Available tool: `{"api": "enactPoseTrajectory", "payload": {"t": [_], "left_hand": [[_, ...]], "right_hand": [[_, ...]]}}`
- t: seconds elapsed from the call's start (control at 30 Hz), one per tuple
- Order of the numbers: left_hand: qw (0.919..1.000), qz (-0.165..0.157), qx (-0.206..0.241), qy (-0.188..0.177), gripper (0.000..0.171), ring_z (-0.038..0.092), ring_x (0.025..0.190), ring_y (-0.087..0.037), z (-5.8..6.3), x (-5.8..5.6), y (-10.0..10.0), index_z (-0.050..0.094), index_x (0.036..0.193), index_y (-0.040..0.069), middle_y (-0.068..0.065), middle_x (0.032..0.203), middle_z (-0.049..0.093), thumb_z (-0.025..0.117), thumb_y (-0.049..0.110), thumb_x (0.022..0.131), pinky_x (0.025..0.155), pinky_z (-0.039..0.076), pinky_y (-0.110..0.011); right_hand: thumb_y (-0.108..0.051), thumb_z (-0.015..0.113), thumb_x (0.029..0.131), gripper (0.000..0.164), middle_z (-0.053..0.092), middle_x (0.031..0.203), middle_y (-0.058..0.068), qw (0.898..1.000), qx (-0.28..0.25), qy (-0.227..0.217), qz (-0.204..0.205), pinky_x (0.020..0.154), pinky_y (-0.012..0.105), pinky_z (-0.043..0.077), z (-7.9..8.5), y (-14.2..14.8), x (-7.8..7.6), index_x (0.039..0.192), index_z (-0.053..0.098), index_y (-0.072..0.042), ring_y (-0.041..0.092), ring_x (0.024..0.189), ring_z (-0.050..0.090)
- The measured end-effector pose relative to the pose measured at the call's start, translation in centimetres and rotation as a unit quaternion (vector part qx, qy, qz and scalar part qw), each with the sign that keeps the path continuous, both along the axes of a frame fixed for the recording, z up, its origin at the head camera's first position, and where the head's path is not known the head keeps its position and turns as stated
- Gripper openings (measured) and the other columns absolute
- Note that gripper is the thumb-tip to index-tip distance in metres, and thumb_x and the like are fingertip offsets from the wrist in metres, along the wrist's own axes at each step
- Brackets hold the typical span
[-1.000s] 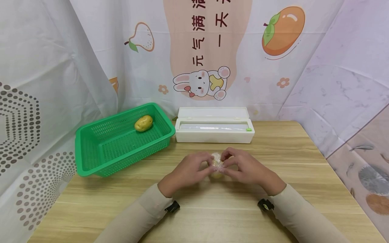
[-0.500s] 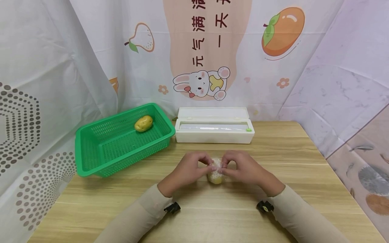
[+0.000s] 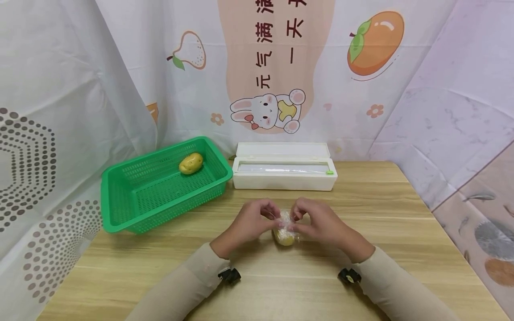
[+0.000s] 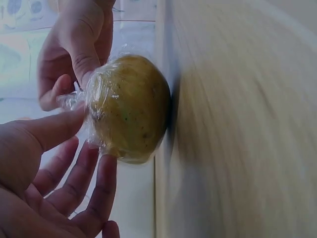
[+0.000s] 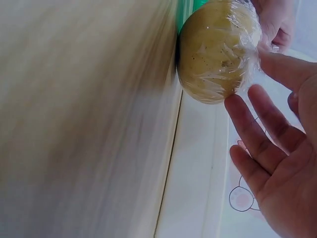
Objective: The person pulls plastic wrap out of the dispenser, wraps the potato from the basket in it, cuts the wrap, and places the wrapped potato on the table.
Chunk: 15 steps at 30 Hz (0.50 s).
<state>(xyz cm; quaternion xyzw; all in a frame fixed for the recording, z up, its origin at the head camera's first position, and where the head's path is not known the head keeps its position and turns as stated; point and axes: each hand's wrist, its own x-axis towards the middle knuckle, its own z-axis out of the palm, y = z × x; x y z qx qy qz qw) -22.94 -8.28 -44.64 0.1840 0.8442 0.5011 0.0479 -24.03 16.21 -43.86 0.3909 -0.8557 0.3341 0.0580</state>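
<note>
A yellow potato rests on the wooden table between my hands, covered in clear plastic wrap. The wrap gathers into a crumpled bunch on top of it. With thumb and fingertips my left hand pinches this bunch from the left. From the other side my right hand pinches it too. In the left wrist view, several fingers of the left hand touch the side of the wrapped potato. The right wrist view has the right fingers spread near the potato, its thumb at the wrap.
Behind the hands stands a white plastic wrap dispenser, its lid raised and a green slider on its right. A green basket at the left holds another potato. Printed cloth hangs behind the table.
Both hands keep at the bunched wrap, their fingers shifting slightly. More of the potato shows below them than a second ago. The dispenser and basket stay in place.
</note>
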Motion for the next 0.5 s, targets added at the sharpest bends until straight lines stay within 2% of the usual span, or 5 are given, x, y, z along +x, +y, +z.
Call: {"api": "enactPoseTrajectory", "payload": {"t": [0.17, 0.27, 0.37, 0.5], "left_hand": [[0.9981, -0.014, 0.05, -0.034, 0.015, 0.064, 0.085, -0.015, -0.68, -0.65, 0.32, 0.072, 0.094, 0.011, -0.001, 0.09, 0.069, 0.084, 0.009, 0.085, 0.077, 0.054, -0.029], [0.9948, -0.016, 0.082, -0.059, 0.015, 0.061, 0.082, -0.015, -0.78, -0.8, 0.21, 0.07, 0.09, 0.003, -0.002, 0.086, 0.066, 0.083, 0.002, 0.083, 0.077, 0.051, -0.028], [0.9915, -0.015, 0.105, -0.075, 0.015, 0.06, 0.081, -0.015, -0.76, -0.86, 0.0, 0.067, 0.088, -0.003, -0.003, 0.085, 0.065, 0.081, -0.003, 0.082, 0.077, 0.05, -0.027], [0.9908, -0.016, 0.113, -0.074, 0.015, 0.06, 0.081, -0.015, -0.77, -1.07, -0.03, 0.068, 0.09, -0.004, -0.006, 0.086, 0.067, 0.081, -0.003, 0.082, 0.077, 0.05, -0.027]], "right_hand": [[-0.02, 0.088, 0.084, 0.025, 0.064, 0.109, -0.004, 0.994, -0.004, 0.1, 0.041, 0.075, 0.025, 0.058, -0.04, -0.08, 0.01, 0.084, 0.063, -0.023, 0.009, 0.089, 0.065], [-0.013, 0.087, 0.083, 0.017, 0.066, 0.115, 0.004, 0.99, -0.008, 0.127, 0.063, 0.075, 0.024, 0.06, -0.19, -0.27, -0.07, 0.088, 0.073, -0.023, 0.013, 0.091, 0.069], [-0.013, 0.086, 0.084, 0.016, 0.067, 0.116, 0.004, 0.991, -0.005, 0.116, 0.061, 0.074, 0.027, 0.061, -0.28, -0.47, -0.05, 0.092, 0.078, -0.024, 0.014, 0.091, 0.069], [-0.017, 0.085, 0.087, 0.014, 0.07, 0.112, -0.005, 0.997, -0.006, 0.063, 0.041, 0.076, 0.032, 0.061, -0.37, -0.49, -0.08, 0.095, 0.079, -0.027, 0.009, 0.097, 0.068]]}}
